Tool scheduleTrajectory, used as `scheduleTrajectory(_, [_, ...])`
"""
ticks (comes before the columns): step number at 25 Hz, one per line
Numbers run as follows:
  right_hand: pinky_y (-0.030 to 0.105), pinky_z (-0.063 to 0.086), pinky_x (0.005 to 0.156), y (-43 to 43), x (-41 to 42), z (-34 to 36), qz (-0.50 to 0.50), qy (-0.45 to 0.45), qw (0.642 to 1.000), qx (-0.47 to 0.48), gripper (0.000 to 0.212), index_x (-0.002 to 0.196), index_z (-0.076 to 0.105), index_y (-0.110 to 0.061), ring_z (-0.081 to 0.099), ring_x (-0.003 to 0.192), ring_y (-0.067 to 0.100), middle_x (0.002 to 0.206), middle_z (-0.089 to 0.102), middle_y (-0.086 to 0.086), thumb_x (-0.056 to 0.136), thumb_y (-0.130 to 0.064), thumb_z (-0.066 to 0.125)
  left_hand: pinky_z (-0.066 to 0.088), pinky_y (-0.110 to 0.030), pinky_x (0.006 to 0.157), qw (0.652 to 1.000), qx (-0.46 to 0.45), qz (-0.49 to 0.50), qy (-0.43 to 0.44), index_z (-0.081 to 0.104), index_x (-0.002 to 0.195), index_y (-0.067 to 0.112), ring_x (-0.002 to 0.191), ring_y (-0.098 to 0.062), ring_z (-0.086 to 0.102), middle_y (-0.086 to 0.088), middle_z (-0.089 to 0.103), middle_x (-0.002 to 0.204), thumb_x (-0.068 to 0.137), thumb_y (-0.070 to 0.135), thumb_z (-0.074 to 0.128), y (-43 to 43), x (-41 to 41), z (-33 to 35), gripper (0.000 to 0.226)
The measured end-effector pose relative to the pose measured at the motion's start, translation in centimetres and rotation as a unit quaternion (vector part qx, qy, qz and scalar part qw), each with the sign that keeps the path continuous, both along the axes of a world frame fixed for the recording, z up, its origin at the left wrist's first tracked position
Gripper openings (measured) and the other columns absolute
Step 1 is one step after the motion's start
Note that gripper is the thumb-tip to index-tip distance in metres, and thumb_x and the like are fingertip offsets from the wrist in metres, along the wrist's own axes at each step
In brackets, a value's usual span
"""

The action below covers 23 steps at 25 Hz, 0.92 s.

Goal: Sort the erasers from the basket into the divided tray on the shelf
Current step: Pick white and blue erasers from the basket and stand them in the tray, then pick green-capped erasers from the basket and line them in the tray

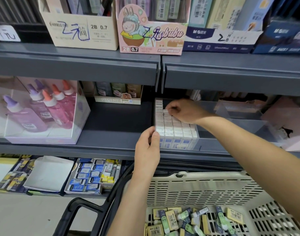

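So, the left hand (pixel 148 147) grips the near-left corner of the divided tray (pixel 221 108) on the shelf (pixel 115 126), while the right hand (pixel 183 110) pinches a white eraser (pixel 165 111) at the far end of the packed rows. I'd hold the tray steady and seat it flush. Plenty more are waiting in the basket (pixel 197 188), near right.

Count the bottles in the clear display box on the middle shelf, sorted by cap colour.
Purple-capped bottles: 3
Orange-capped bottles: 3
Total: 6 bottles visible in the clear box
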State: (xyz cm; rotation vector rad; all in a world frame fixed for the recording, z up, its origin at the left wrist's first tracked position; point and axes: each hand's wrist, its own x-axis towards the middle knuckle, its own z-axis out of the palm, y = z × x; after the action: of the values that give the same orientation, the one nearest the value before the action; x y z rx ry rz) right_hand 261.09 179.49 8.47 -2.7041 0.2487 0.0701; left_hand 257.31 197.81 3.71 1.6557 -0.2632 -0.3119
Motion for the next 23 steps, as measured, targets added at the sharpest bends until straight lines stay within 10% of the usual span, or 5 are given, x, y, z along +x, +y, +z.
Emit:
scheduleTrajectory(5, [0.011, 0.032, 0.06, -0.4, 0.5, 0.1, -0.007, 0.027, 0.999, 0.023, 0.014, 0.101, 0.059, -0.026, 0.05, 0.076, -0.003, 0.094, 0.059, -0.009, 0.094, -0.028, 0.048, 0.048, -0.039, 0.095, 1.0, 0.004, 0.002, 0.003, 0.048, 0.095, 0.048, 0.102, 0.0, 0.055, 0.026, 0.055, 0.101, 0.098, 0.03, 0.042, -0.1, 0.0, 0.1, 0.02])
scheduleTrajectory(14, [0.021, 0.037, 0.078, 0.4, -0.8, 1.6, -0.028, 0.012, 0.999, -0.015, 0.029, 0.115, 0.059, -0.019, 0.055, 0.096, 0.014, 0.111, 0.061, -0.002, 0.092, -0.036, 0.053, 0.048, -0.041, 0.096, 1.0, 0.002, 0.017, -0.014, 0.049, 0.103, 0.041, 0.104, -0.006, 0.056, 0.027, 0.053, 0.101, 0.098, 0.029, 0.043, -0.3, 0.0, -0.4, 0.014])
scheduleTrajectory(20, [0.025, 0.049, 0.09, 0.8, -9.1, 3.6, -0.095, -0.096, 0.968, 0.212, 0.026, 0.111, 0.059, -0.022, 0.063, 0.098, 0.012, 0.107, 0.068, 0.0, 0.086, -0.018, 0.063, 0.041, -0.004, 0.074, 0.993, -0.009, 0.092, -0.071, 0.051, 0.113, 0.029, 0.089, 0.013, 0.052, 0.011, 0.054, 0.108, 0.096, 0.022, 0.048, -0.4, -1.4, -0.3, 0.019])
scheduleTrajectory(23, [0.014, 0.051, 0.079, 1.6, -16.5, 2.4, -0.097, -0.157, 0.939, 0.289, 0.019, 0.095, 0.062, -0.029, 0.066, 0.086, 0.005, 0.086, 0.072, -0.006, 0.085, -0.014, 0.065, 0.042, -0.008, 0.067, 0.981, -0.078, 0.11, -0.143, 0.051, 0.102, 0.031, 0.074, 0.005, 0.052, 0.012, 0.054, 0.094, 0.095, 0.016, 0.049, -0.1, -4.8, -0.1, 0.016])
